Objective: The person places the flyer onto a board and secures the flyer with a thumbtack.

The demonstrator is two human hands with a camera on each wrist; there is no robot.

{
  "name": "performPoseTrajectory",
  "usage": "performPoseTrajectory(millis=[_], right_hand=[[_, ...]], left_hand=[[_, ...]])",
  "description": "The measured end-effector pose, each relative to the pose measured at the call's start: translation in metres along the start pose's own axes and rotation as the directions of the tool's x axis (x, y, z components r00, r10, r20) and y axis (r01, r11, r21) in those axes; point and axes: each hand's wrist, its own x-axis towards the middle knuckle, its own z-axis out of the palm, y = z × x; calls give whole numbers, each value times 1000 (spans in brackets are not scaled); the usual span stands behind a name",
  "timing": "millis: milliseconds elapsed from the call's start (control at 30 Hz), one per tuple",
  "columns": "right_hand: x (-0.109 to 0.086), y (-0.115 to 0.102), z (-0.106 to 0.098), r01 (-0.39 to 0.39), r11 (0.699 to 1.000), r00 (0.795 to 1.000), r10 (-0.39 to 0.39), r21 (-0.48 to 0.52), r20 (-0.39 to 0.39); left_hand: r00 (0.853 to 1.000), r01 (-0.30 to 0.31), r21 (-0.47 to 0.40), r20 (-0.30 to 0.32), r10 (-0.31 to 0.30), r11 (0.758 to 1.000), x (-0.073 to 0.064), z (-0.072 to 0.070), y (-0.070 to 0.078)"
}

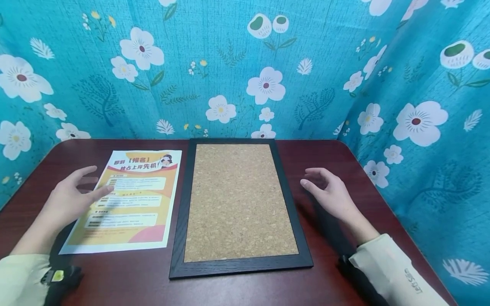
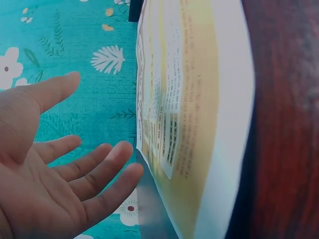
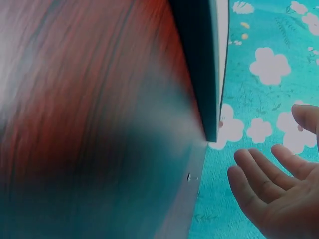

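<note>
A cork board (image 1: pixel 237 199) in a black frame lies flat in the middle of the dark red-brown table. To its left is a printed paper poster (image 1: pixel 126 195), white-edged with yellow panels and Chinese text. My left hand (image 1: pixel 70 197) hovers over the poster's left side, fingers relaxed and holding nothing; the left wrist view shows the hand (image 2: pixel 75 179) apart from the paper (image 2: pixel 199 149). Just right of the board, my right hand (image 1: pixel 331 193) hangs above the table with loosely bent fingers and nothing in them. In the right wrist view the frame's edge (image 3: pixel 202 69) shows near that hand (image 3: pixel 279 194).
The wooden table (image 1: pixel 138 280) has rounded far corners. A turquoise curtain (image 1: pixel 183 72) with white flowers hangs right behind it and along the right side. Dark wrist straps (image 1: pixel 63 276) sit at the sleeve cuffs.
</note>
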Motion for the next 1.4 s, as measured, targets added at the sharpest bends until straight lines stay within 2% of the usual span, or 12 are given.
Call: performPoseTrajectory(millis=[100,200,333,433,600,767,967,1400], right_hand=[[1,-6,3,-20,995,999,17,102,37],[1,-11,6,-68,977,995,52,203,87],[3,-18,10,-133,943,985,91,306,145],[5,-22,12,-164,924,978,107,344,180],[6,-23,19,-192,906,970,115,378,216],[7,-22,25,-193,894,966,100,405,240],[7,-24,27,-220,879,959,116,422,259],[5,-26,31,-218,867,949,82,449,303]], left_hand=[[1000,0,-49,10,0,999,2,-3,-3],[1000,13,-80,28,-11,997,3,-5,-7],[997,43,-71,61,-39,997,6,-9,-12],[996,62,-63,75,-57,996,8,-10,-13],[993,87,-73,92,-80,994,11,-10,-14],[991,110,-76,87,-103,991,12,-9,-17],[989,126,-83,90,-118,989,11,-9,-20],[982,149,-8,115,-147,989,22,-7,-25]])
